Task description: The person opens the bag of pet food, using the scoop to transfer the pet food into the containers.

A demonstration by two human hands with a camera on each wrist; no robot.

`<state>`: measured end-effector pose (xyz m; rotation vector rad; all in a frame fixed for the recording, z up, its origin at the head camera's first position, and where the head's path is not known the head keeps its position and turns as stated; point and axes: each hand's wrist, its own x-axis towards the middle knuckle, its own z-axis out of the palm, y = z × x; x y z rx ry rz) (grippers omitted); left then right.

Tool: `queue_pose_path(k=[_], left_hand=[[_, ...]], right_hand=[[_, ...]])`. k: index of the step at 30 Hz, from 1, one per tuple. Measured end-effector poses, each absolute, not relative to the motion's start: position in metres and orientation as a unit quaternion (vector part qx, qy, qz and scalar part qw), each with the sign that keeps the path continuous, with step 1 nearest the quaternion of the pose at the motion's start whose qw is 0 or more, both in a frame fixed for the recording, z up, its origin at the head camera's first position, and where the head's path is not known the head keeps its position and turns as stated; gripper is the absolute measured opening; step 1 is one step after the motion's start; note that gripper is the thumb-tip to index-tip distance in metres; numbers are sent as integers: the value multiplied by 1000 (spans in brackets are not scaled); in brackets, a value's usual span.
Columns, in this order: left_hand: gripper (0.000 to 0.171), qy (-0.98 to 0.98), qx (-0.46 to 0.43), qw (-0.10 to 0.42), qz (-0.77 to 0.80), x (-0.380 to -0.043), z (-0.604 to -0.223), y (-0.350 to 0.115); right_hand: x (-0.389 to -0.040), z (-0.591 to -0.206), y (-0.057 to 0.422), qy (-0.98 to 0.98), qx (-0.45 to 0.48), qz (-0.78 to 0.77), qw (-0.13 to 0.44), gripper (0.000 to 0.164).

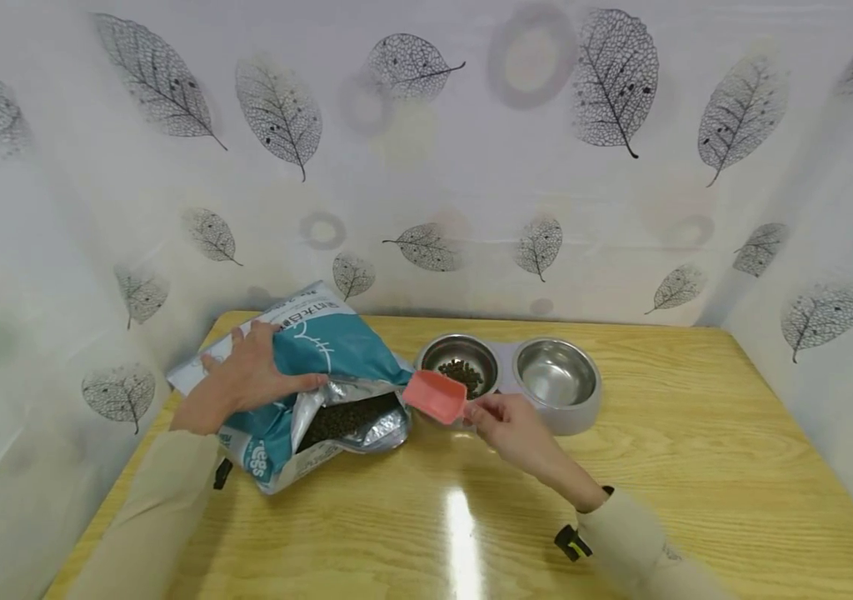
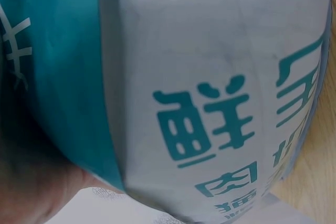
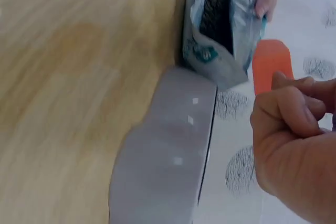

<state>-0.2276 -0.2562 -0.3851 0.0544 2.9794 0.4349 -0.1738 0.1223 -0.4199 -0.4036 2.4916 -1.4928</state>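
A teal and white bag of dry pet food [image 1: 344, 337] leans on its side at the left of the table. Its torn mouth faces front, with brown kibble [image 1: 347, 419] inside. My left hand [image 1: 250, 375] grips the bag from above, thumb along the upper lip of the opening. Between thumb and fingers, my right hand [image 1: 512, 429] pinches the handle of a pink scoop [image 1: 436, 397]. The scoop is between the bag's mouth and the left bowl; no kibble shows in it. Some kibble lies in the left steel bowl [image 1: 447, 343], partly hidden by the scoop.
A pale double-bowl stand [image 1: 582, 419] holds both bowls side by side; the right steel bowl [image 1: 556, 375] shows a bare bottom. They stand on a wood-grain table [image 1: 366, 533]. A leaf-patterned sheet [image 1: 441, 167] hangs behind and along both sides.
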Motion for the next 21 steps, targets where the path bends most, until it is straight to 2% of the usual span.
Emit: queue_pose_path(k=[4,7,10,15,18,21], left_hand=[[131,988,16,62,143,-228,-384,-256],[130,987,20,60,148,-229,-385,-255],[131,986,22,64,150,-229,-385,-255],[131,986,19,63,150,-229,-386,-256],[131,986,21,65,152,-229,-387,-256],[132,987,21,66,148,-229,-386,-256]], right_hand=[[-167,-429,102,843,-172,-490,137,32],[-165,-438,87,873,-192,-440,91,28],[-159,-444,72,896,-224,-382,10,23],[-151,-447,50,907,-256,-320,-97,24],[-151,-449,42,908,-261,-306,-117,25],[-155,-451,38,906,-266,-312,-104,26]])
